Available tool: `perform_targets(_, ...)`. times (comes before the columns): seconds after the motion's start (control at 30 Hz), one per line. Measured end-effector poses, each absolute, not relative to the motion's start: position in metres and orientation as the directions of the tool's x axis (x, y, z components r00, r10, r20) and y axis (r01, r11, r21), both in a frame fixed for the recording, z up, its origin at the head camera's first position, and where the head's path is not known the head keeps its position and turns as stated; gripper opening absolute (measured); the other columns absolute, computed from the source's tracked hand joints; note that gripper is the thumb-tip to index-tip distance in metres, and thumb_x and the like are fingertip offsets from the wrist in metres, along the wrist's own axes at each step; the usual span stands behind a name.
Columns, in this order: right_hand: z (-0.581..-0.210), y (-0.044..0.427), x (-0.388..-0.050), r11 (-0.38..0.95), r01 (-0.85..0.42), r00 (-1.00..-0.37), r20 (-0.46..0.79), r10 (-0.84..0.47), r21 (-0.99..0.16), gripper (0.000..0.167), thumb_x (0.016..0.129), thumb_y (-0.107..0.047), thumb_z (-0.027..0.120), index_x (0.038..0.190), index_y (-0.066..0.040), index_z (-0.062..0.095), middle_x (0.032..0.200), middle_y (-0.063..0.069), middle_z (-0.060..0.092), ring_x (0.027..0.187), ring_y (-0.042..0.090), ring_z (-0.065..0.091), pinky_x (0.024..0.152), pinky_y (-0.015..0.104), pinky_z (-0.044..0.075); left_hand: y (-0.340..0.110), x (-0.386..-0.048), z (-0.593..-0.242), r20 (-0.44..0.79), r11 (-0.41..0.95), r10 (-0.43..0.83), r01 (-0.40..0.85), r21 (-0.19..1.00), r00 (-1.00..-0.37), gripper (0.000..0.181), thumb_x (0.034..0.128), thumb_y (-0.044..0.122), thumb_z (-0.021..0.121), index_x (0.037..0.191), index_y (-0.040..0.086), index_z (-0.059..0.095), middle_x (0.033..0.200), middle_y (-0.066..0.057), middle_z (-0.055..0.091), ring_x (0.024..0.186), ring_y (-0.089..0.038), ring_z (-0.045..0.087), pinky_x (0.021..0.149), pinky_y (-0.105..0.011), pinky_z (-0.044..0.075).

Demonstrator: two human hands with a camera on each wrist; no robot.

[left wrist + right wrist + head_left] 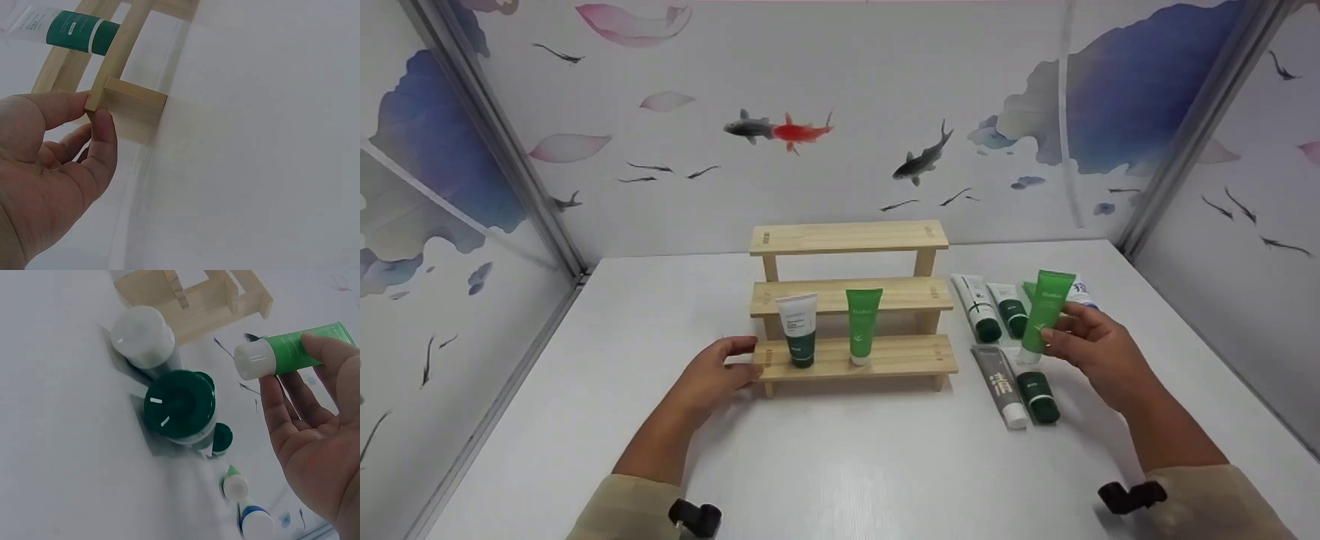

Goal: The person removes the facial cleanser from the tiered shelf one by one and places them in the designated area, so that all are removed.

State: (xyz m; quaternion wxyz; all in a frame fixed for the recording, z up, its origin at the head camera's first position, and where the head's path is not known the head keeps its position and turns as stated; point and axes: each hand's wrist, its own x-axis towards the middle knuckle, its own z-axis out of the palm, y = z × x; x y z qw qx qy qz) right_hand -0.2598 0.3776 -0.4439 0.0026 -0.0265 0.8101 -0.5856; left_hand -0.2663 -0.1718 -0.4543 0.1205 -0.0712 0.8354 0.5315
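A three-step wooden rack stands at mid table. My left hand pinches the left end of its lowest step; in the left wrist view the thumb and fingers of that hand close on the step's corner. On that step stand a white and dark green tube and a green tube, both cap down. My right hand holds another green tube above the tubes at the right, cap downward. The right wrist view shows the hand gripping this green tube by its body.
Right of the rack, several tubes lie on the white table: a grey one, green-capped ones and a white one among them. Patterned panels stand behind and at both sides.
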Motion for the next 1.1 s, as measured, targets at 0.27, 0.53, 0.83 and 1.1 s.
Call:
perform_targets(0.27, -0.45, 0.408, -0.259, 0.06, -0.026, -0.998, 0.022, -0.06, -0.998, 0.04, 0.103, -0.014, 0.071, 0.142, -0.024, 0.062, 0.119, -0.007, 0.07, 0.106, 0.006, 0.074, 0.09, 0.021, 0.063, -0.172, -0.265, -0.453, -0.281, 0.398, 0.025, -0.249, 0.883, -0.959, 0.057, 0.1017, 0.019, 0.069, 0.156, 0.017, 0.052, 0.164, -0.008, 0.049, 0.139, -0.028, 0.059, 0.113, -0.044, 0.054)
perform_targets(0.53, -0.459, 0.433, -0.262, 0.037, 0.108, -0.989, -0.111, -0.092, -0.993, 0.029, 0.105, -0.016, 0.07, 0.13, -0.029, 0.067, 0.119, -0.013, 0.072, 0.106, 0.006, 0.073, 0.09, 0.023, 0.063, -0.171, -0.264, -0.453, -0.295, 0.396, 0.014, -0.265, 0.879, -0.955, 0.057, 0.1019, 0.019, 0.07, 0.156, 0.018, 0.052, 0.164, -0.007, 0.049, 0.14, -0.028, 0.059, 0.114, -0.044, 0.053)
perform_targets(0.83, -0.462, 0.441, -0.263, 0.106, 0.229, -0.965, -0.24, -0.101, -0.968, 0.024, 0.104, -0.023, 0.071, 0.127, -0.03, 0.072, 0.119, -0.013, 0.069, 0.102, 0.009, 0.071, 0.09, 0.026, 0.063, -0.174, -0.267, -0.454, -0.298, 0.391, 0.019, -0.267, 0.881, -0.954, 0.058, 0.1017, 0.023, 0.071, 0.156, 0.02, 0.052, 0.164, -0.005, 0.049, 0.139, -0.027, 0.059, 0.114, -0.044, 0.053)
perform_targets(1.1, -0.465, 0.449, -0.261, 0.246, 0.292, -0.937, -0.328, -0.121, -0.924, 0.027, 0.102, -0.027, 0.074, 0.13, -0.029, 0.071, 0.116, -0.012, 0.072, 0.104, 0.01, 0.074, 0.093, 0.027, 0.063, -0.173, -0.266, -0.455, -0.305, 0.398, 0.021, -0.272, 0.876, -0.952, 0.059, 0.1021, 0.023, 0.071, 0.157, 0.02, 0.051, 0.165, -0.005, 0.048, 0.14, -0.027, 0.058, 0.115, -0.045, 0.053)
